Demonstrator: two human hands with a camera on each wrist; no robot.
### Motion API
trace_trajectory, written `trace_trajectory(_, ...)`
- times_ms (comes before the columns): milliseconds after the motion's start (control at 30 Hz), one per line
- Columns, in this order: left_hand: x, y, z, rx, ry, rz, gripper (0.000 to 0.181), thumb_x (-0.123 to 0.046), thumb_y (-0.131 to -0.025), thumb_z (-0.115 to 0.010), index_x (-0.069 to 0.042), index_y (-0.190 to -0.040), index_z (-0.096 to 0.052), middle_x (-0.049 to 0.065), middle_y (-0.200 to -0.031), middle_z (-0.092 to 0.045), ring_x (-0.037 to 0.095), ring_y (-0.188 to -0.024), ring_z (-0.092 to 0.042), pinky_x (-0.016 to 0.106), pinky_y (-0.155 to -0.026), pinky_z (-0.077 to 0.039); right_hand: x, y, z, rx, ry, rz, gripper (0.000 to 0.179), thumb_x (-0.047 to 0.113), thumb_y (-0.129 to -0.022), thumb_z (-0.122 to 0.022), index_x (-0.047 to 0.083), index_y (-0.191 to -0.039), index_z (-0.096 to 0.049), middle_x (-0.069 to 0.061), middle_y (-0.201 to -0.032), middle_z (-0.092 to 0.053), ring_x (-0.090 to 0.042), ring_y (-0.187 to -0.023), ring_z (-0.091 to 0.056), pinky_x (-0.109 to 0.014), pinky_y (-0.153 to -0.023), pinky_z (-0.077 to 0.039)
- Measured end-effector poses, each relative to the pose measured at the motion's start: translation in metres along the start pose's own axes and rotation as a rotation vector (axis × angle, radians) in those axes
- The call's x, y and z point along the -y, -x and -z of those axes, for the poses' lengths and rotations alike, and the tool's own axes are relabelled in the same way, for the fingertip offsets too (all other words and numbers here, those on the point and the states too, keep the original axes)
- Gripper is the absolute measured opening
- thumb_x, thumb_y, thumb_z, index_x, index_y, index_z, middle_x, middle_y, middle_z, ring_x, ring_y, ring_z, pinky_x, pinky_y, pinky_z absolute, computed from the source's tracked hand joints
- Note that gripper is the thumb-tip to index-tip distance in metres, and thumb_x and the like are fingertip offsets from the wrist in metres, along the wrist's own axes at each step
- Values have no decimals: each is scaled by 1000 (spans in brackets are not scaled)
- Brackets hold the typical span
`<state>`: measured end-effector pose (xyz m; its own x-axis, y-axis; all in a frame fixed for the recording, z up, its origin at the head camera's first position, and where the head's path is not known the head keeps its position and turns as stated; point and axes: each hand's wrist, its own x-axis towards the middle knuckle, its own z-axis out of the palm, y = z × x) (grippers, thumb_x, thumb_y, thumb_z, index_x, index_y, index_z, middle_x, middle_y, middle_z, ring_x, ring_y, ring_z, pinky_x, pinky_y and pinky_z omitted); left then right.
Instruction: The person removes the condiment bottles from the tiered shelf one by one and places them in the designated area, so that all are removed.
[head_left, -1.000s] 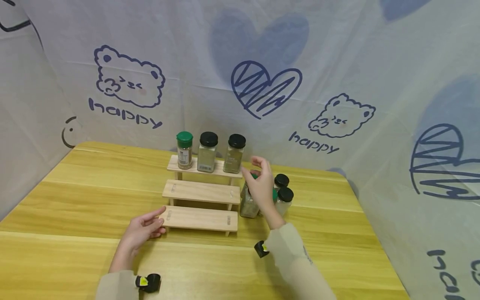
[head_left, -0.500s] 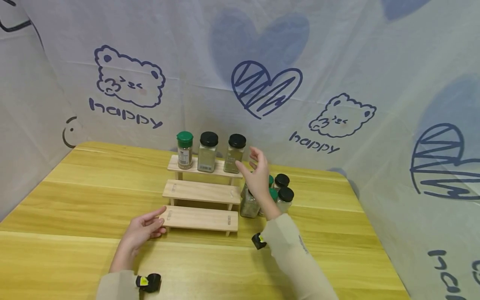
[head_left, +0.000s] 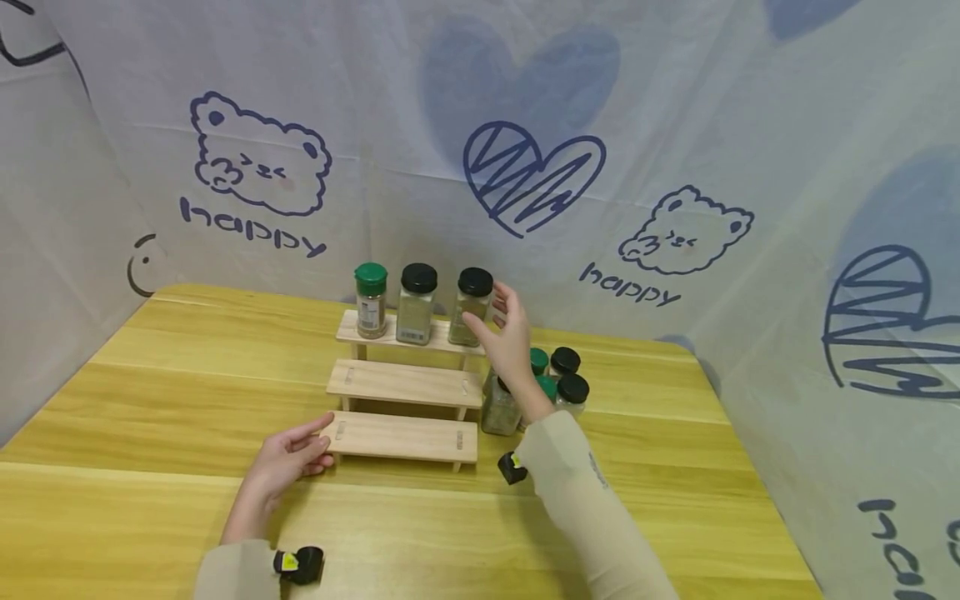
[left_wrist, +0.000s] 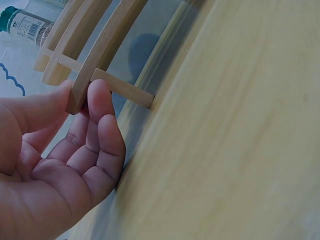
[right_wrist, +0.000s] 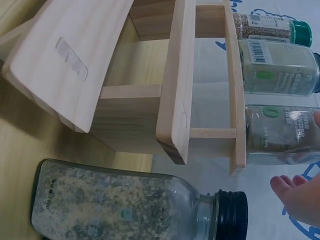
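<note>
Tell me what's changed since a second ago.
The right hand moved forward and slightly left, bringing its thumb in front of the rightmost jar on the top shelf; contact is unclear. The left hand still holds the wooden rack, and the other jars stayed put.

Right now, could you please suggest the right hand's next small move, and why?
I'd probably close the right hand around the rightmost top-tier jar, since the hand looks loosely open beside it, while the left hand pinches the lowest shelf.
</note>
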<state>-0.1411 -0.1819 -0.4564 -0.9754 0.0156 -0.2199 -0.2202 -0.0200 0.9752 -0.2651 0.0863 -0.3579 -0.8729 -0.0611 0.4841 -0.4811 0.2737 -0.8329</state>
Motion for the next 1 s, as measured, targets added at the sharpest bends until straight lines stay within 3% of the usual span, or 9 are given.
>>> trace_trajectory(467,0,1,0,-3,0,-9,45,-6,-91,-51,4,-133,-35,0,-82,-60,11,-67,-60,23,-63,-51,4,-8,-5,38,-69,-16,69,8,-81,-66,8,-139,-28,-21,-128,-39,-31,-111,-44,-44,-91,-38)
trace_trajectory(600,0,1,0,-5,-4,-10,45,-6,-91,-51,4,-133,-35,0,-82,-60,11,-67,-60,23,-63,-51,5,-9,-4,56,-42,-6,71,8,-82,-66,8,-141,-26,-21,-129,-39,-33,-109,-44,-46,-89,-39)
trace_trajectory(800,0,1,0,-3,-5,-6,45,-6,-91,-50,3,-133,-35,0,-82,-60,10,-67,-60,23,-63,-51,23,-2,-2,66,-22,62,62,-1,-83,-61,-1,-137,-31,-21,-134,-35,-38,-107,-43,-49,-86,-40)
trace_trajectory(1000,0,2,0,-2,-7,-7,45,-6,-92,-50,3,-133,-35,0,-82,-60,10,-67,-60,23,-63,-51,31,3,-2,4,-49,143,53,-7,-79,-62,-9,-128,-41,-25,-123,-44,-40,-98,-46,-51,-79,-44)
